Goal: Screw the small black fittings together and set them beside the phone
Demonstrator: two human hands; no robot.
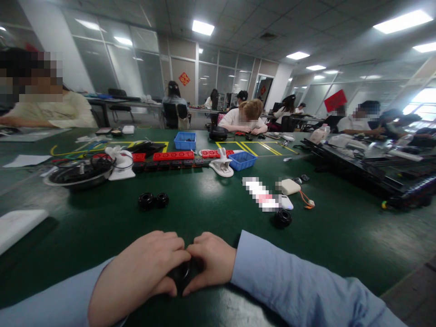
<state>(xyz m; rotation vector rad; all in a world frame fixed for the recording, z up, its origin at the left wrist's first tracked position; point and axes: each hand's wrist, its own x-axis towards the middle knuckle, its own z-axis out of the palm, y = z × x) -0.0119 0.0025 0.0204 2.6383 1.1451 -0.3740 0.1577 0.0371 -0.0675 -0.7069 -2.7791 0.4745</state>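
Close to the table's front edge, my left hand (145, 263) and my right hand (216, 259) curl toward each other with thumbs and fingers bent. Between them is a glossy black round part (185, 271), mostly covered by my fingers, and both hands grip it. Its exact kind is hidden. Beyond my left hand, two black ring-shaped parts (146, 200) sit side by side on the green table (200, 209). A similar black ring-shaped part (282, 218) lies farther off to the right, beyond my right hand.
Red and black strips (173, 156), blue bins (242, 160), a metal bowl (76, 176) and white stands (221, 165) line the middle. At right are a cream pouch (290, 186) and black racks (368, 168). A white slab (20, 227) lies left. A person (243, 119) works opposite.
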